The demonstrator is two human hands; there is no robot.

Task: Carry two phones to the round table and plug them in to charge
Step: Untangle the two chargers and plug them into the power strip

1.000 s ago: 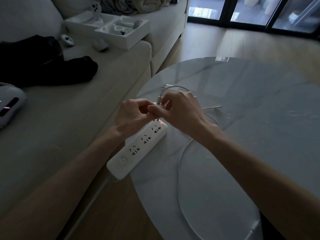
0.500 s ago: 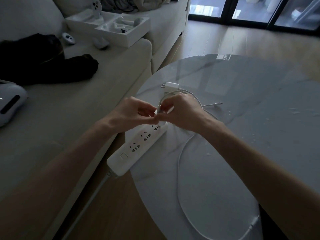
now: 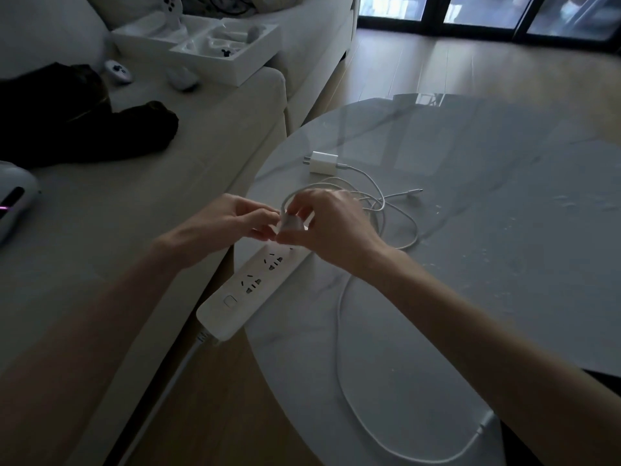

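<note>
Both hands meet just above the far end of a white power strip (image 3: pixel 248 290) that lies on the left rim of the round marble table (image 3: pixel 470 264). My left hand (image 3: pixel 228 218) and my right hand (image 3: pixel 331 225) together pinch a small white charger plug (image 3: pixel 291 224) with a white cable looping off it. A second white charger adapter (image 3: pixel 323 162) lies on the table beyond my hands, its cable (image 3: pixel 396 210) coiled to the right. Another white cable (image 3: pixel 349 381) curves down the table toward its near edge. No phone is in view.
A pale sofa (image 3: pixel 134 213) runs along the left, touching the table's side. On it lie a dark garment (image 3: pixel 84 126), a white box with controllers (image 3: pixel 201 45) and a white device (image 3: pixel 13 200). The power strip's cord (image 3: pixel 174 381) drops to the wooden floor.
My hands have lifted slightly off the power strip's far end with the small plug, uncovering the second adapter on the table behind them. The view tilted, so everything sits lower.
</note>
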